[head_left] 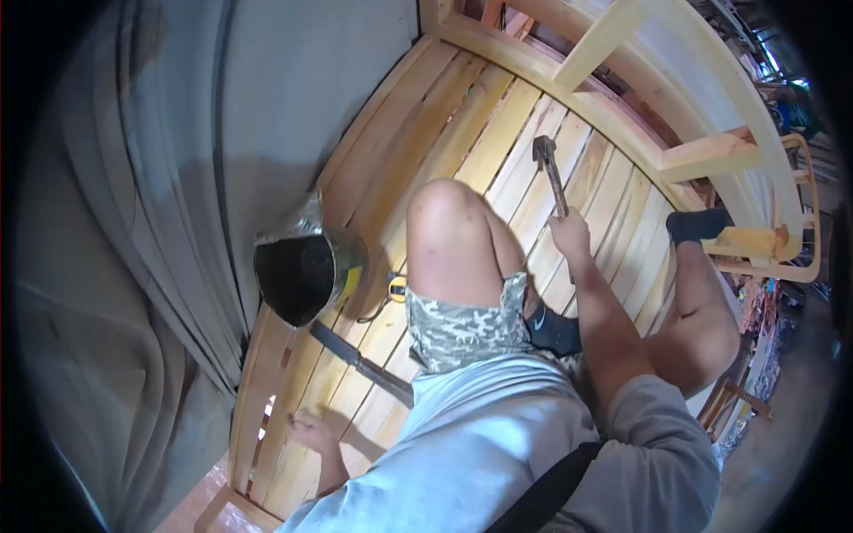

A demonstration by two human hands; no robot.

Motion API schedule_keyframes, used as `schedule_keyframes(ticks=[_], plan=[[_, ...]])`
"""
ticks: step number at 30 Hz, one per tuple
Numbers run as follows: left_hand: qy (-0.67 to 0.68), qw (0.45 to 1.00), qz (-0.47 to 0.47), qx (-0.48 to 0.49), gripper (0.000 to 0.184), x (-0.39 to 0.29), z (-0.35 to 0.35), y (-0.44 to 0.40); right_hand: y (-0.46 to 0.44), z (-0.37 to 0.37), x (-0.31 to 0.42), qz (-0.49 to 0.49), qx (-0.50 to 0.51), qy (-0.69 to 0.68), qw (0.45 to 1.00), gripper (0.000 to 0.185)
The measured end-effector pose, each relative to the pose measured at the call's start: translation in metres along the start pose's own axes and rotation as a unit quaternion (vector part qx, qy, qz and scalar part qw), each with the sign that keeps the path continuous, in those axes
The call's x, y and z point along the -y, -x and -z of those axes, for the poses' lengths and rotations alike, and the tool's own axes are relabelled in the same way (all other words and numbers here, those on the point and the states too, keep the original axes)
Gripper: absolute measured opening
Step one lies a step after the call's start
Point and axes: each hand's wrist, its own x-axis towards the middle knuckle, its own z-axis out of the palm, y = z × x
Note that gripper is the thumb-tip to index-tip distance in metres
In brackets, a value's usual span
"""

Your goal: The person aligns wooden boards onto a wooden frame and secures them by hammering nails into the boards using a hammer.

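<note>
My right hand (570, 235) is closed round the handle of a hammer (544, 153), whose head is raised over the pale wooden slats (498, 107). Low on the left, my left hand (313, 431) is over the slats near the side rail, its fingers drawn together; anything between them is too small to make out. A long dark tool (360, 362) lies between that hand and my raised knee, its lower end by my shirt. Above it stands an open container (349, 262) with a dark inside. A yellow and black tape measure (397, 287) rests beside my thigh.
Grey cloth (151, 222) hangs along the left, close to the container. A wooden frame with crosspieces (711, 158) rises at the upper right, where my foot (696, 224) rests near it. My bent legs take up the middle and right.
</note>
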Motion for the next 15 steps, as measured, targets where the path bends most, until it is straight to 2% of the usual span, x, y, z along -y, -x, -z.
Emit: schedule_keyframes(ticks=[2, 5, 7, 9, 12, 15], plan=[[-0.004, 1.000, 0.011, 0.022, 0.042, 0.045, 0.000, -0.012, 0.010, -0.003, 0.008, 0.006, 0.001, -0.013, 1.000, 0.039], [-0.026, 0.991, 0.052, 0.122, 0.042, 0.057, -0.033, -0.040, 0.045, -0.004, 0.016, -0.026, -0.008, 0.004, 1.000, 0.040], [-0.052, 0.978, 0.053, 0.195, 0.042, 0.047, -0.056, -0.055, 0.067, -0.002, 0.022, -0.034, -0.010, 0.060, 0.998, 0.039], [-0.075, 0.967, 0.047, 0.240, 0.042, 0.039, -0.072, -0.068, 0.095, 0.013, 0.031, -0.054, -0.022, 0.059, 0.997, 0.039], [-0.110, 0.952, 0.030, 0.283, 0.042, 0.022, -0.086, -0.083, 0.112, 0.026, 0.032, -0.073, 0.032, 0.062, 0.995, 0.039], [-0.152, 0.938, -0.001, 0.310, 0.043, 0.014, -0.091, -0.094, 0.138, 0.028, 0.023, -0.106, 0.021, 0.046, 0.993, 0.039]])
